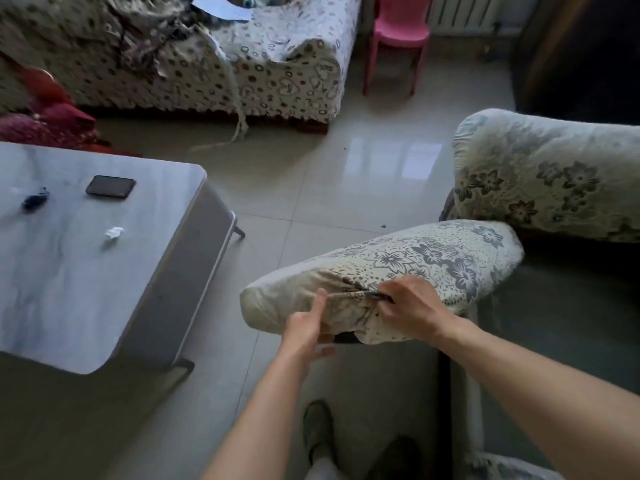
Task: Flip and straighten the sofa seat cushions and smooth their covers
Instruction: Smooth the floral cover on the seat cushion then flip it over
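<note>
A seat cushion in a cream cover with grey flowers is held up off the sofa, its near end towards me. My right hand grips a bunched fold of the cover at that end. My left hand holds the cushion's lower corner, thumb up against the fabric and fingers under it. A dark gap shows where the cover opens below. A second floral cushion lies further back on the sofa. The bare dark sofa base shows to the right.
A grey marble-look coffee table stands to the left with a phone, a small dark object and a crumpled tissue. Another covered sofa and a pink plastic chair stand across the glossy tiled floor. My feet are below.
</note>
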A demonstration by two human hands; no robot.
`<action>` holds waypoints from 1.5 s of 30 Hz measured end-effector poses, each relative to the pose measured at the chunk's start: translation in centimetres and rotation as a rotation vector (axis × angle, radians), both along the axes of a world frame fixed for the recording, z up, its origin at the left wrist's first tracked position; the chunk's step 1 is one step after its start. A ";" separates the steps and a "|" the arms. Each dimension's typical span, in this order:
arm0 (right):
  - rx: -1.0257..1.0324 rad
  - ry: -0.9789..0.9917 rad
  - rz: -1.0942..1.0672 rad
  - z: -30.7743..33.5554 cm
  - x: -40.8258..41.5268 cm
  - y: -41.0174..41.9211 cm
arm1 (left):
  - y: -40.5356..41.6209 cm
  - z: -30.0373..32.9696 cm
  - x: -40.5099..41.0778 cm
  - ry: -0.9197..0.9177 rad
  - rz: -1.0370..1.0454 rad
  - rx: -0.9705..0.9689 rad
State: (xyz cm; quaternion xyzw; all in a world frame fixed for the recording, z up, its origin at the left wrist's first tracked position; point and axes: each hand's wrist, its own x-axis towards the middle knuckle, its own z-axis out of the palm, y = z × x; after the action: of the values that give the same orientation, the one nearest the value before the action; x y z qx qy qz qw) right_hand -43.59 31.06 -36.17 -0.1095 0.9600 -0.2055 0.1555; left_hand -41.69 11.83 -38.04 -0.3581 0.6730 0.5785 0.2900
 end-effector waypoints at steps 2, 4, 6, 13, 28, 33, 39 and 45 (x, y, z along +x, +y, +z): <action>-0.018 0.015 -0.017 0.5 -0.9 -0.9 | -0.7 1.0 -0.9 -0.178 -0.044 0.212; -0.048 0.021 -0.027 1.0 -2.1 -2.3 | -0.7 1.9 -1.8 -0.307 -0.192 0.350; -0.085 0.036 -0.057 1.7 -3.5 -4.1 | -0.5 2.1 -2.4 -0.318 -0.240 0.428; -0.205 0.131 -0.201 3.2 -8.0 -8.6 | -2.1 3.0 -5.2 -0.207 0.014 0.433; -0.465 0.222 -0.493 6.9 -14.1 -10.9 | -3.6 5.8 -12.2 0.276 0.359 0.348; -0.599 0.171 -0.659 7.6 -14.6 -8.3 | -2.3 8.0 -14.4 0.431 0.222 0.291; -0.677 0.106 -0.838 5.6 -12.4 -6.0 | -0.7 8.7 -15.4 0.454 -0.003 0.188; -0.658 0.014 -1.019 1.4 -8.8 -3.4 | 1.8 5.3 -14.3 0.406 -0.275 0.056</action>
State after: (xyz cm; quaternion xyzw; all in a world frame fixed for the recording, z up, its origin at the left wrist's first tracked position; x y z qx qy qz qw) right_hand -52.42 27.70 -34.74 0.3201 0.7788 -0.5393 -0.0109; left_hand -55.98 13.67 -32.73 -0.1313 0.7435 0.6124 0.2344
